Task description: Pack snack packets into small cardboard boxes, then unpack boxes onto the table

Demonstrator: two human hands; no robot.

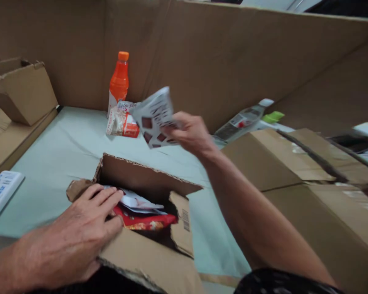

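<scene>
My right hand [190,132] pinches a white snack packet [156,118] printed with brown squares. It holds the packet tilted in the air, slightly blurred, above the far side of an open cardboard box [153,259]. My left hand [76,228] lies over the box's left side, its fingers curled over the edge and touching the contents. Inside the box are a white packet [141,201] and, below it, a red packet [144,220]. Behind the raised packet stand an orange drink bottle [119,79] and an orange-and-white snack packet [122,122].
A white phone-like device [3,194] lies at the left on the pale green cloth [76,130]. Another open box [24,92] stands at the far left. Cardboard boxes [282,175] fill the right, with a clear bottle [243,120] behind them. A tall cardboard wall [217,53] closes the back.
</scene>
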